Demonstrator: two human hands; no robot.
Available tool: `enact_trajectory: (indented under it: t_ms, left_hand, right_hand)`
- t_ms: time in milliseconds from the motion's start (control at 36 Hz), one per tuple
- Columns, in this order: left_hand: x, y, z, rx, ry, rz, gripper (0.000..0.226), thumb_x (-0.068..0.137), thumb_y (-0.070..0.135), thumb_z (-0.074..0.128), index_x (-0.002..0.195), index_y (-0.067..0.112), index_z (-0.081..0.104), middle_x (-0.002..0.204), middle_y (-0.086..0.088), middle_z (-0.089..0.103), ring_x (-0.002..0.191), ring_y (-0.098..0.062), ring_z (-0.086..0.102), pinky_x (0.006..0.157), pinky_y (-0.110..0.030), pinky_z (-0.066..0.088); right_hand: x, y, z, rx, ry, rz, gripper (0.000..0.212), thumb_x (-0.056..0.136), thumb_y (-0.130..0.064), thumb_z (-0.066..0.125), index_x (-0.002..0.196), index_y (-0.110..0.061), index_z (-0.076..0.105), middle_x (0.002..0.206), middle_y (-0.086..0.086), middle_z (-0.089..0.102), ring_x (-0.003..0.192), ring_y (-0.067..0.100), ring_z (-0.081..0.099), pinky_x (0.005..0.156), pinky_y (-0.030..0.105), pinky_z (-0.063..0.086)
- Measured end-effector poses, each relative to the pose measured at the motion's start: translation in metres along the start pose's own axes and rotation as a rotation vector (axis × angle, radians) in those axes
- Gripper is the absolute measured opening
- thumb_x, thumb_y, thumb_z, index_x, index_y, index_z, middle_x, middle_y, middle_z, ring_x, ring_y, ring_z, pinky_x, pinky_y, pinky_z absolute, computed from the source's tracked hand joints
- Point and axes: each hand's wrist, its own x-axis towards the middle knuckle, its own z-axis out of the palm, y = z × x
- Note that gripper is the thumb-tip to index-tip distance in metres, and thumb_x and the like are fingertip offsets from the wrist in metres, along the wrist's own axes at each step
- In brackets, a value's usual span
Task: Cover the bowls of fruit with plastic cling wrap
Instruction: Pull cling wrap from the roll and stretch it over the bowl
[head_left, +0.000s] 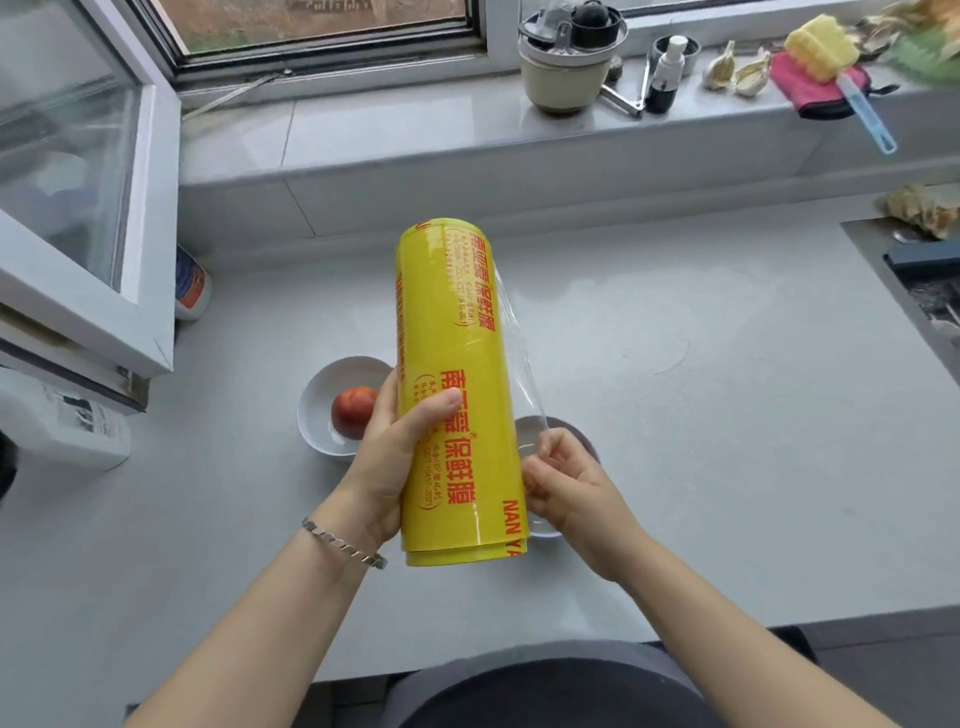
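Left hand (400, 447) grips the yellow cling wrap roll (457, 395) upright above the counter (727, 415) while the right hand (563, 480) pinches the loose film edge (519, 353), probably to peel a sheet for the 2 bowls (322, 400) below, 1 holding a red fruit (353, 410).

The roll (457, 395) and the right hand (566, 488) hide most of 1 bowl (582, 434) — what lies in it cannot be told. The left hand (384, 457) has most of its fingers behind the roll. The film (519, 364) is almost too clear to trace. The roll's small print is unreadable. The sink (930, 291) is cut off at right — so is a green blur (930, 57) above.
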Motion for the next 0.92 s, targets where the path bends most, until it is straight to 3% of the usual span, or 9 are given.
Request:
enact_trajectory:
  t_ms: [222,333,389,500,639,750,833,917]
  left_hand:
    - [0.001,-0.004,0.003,-0.064,-0.007,-0.142,0.078,0.06,0.034,0.073,0.13,0.018,0.045,0.105,-0.013,0.068,0.083,-0.028,0.07,0.065,-0.041,0.058]
    - [0.001,-0.008,0.003,-0.095,-0.01,-0.213,0.093,0.048,0.041,0.076,0.132,0.014,0.046,0.107,-0.014,0.068,0.083,-0.028,0.07,0.064,-0.039,0.057]
    - [0.002,-0.01,0.004,-0.133,-0.016,-0.233,0.092,0.049,0.041,0.076,0.131,0.013,0.047,0.103,-0.014,0.069,0.081,-0.027,0.07,0.064,-0.039,0.057]
    - [0.0,-0.012,0.008,-0.165,-0.023,-0.244,0.09,0.052,0.041,0.076,0.132,0.013,0.046,0.111,-0.017,0.065,0.086,-0.03,0.068,0.068,-0.042,0.057]
    - [0.0,-0.012,0.009,-0.106,0.053,-0.165,0.083,0.057,0.037,0.076,0.132,0.019,0.044,0.108,-0.015,0.066,0.081,-0.027,0.069,0.061,-0.038,0.056]
    - [0.0,-0.012,0.011,-0.048,0.078,-0.103,0.07,0.064,0.034,0.07,0.127,0.023,0.044,0.105,-0.012,0.067,0.076,-0.024,0.07,0.057,-0.035,0.056]
    - [0.0,-0.008,0.012,-0.068,0.054,-0.167,0.071,0.064,0.035,0.069,0.129,0.018,0.046,0.102,-0.013,0.068,0.074,-0.024,0.071,0.057,-0.035,0.056]
    - [0.0,-0.003,0.013,-0.136,-0.008,-0.254,0.056,0.07,0.034,0.07,0.119,0.012,0.053,0.083,-0.009,0.072,0.065,-0.022,0.07,0.055,-0.034,0.058]
  right_hand:
    - [-0.001,-0.008,0.008,-0.08,0.055,0.044,0.019,0.099,-0.017,0.034,0.086,-0.012,0.046,0.044,-0.012,0.042,0.038,0.002,0.037,0.041,0.013,0.035]
    - [-0.003,-0.015,0.011,-0.163,0.059,0.044,0.032,0.099,-0.024,0.035,0.073,-0.01,0.047,0.044,-0.007,0.042,0.034,0.004,0.041,0.036,0.015,0.037]
    - [-0.005,-0.018,0.01,-0.205,0.073,0.015,0.031,0.099,-0.025,0.035,0.074,-0.009,0.044,0.05,-0.003,0.037,0.036,0.008,0.037,0.035,0.016,0.034]
    - [-0.007,-0.024,0.008,-0.31,0.104,-0.044,0.034,0.099,-0.022,0.036,0.065,-0.014,0.038,0.044,-0.013,0.036,0.035,0.005,0.031,0.034,0.016,0.027]
    - [-0.013,-0.03,0.003,-0.55,0.17,-0.124,0.033,0.098,-0.017,0.039,0.065,-0.015,0.041,0.038,-0.015,0.049,0.034,0.001,0.043,0.037,0.012,0.032]
    - [-0.015,-0.028,-0.003,-0.645,0.213,-0.14,0.033,0.098,-0.02,0.04,0.065,-0.016,0.042,0.039,-0.016,0.048,0.036,0.002,0.04,0.038,0.013,0.032]
    - [-0.014,-0.032,-0.004,-0.461,0.162,-0.042,0.036,0.099,-0.021,0.037,0.064,-0.015,0.038,0.038,-0.013,0.041,0.037,0.003,0.033,0.037,0.016,0.027]
    - [-0.013,-0.04,-0.007,-0.225,0.058,0.009,0.034,0.098,-0.019,0.037,0.065,-0.012,0.041,0.047,-0.01,0.044,0.039,0.002,0.04,0.04,0.014,0.03]
